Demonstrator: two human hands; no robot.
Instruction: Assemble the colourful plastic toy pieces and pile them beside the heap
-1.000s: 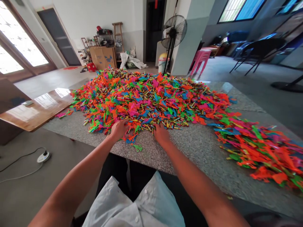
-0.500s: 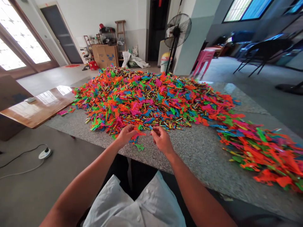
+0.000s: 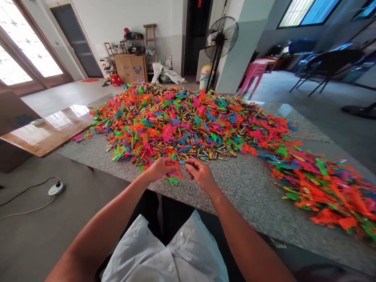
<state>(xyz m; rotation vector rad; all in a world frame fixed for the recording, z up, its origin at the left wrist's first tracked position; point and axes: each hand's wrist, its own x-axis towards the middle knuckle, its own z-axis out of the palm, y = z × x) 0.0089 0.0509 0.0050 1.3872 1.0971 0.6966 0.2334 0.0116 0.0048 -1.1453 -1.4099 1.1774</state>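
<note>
Close to the table's near edge, my left hand (image 3: 162, 169) is closed on a flat orange plastic piece (image 3: 178, 171) shaped like a toy gun. My right hand (image 3: 200, 173) pinches a small blue tube (image 3: 182, 163) between thumb and fingers. The tube's far end meets the top of the orange piece at my left fingertips; whether it sits inside cannot be made out. A green plastic piece (image 3: 173, 181) lies on the table just below my left hand. Behind both hands rises a big pile (image 3: 182, 121) of bright plastic pieces and small coloured tubes.
The speckled stone table (image 3: 235, 188) carries a second heap (image 3: 331, 184) of plastic pieces with tubes at the right. A wooden board (image 3: 47, 131) adjoins it on the left. A standing fan (image 3: 219, 39) and pink stools (image 3: 255, 74) are behind the table.
My hands have come together, and the blue tube in my right hand has moved left against the orange piece. My left hand has shifted slightly right.
</note>
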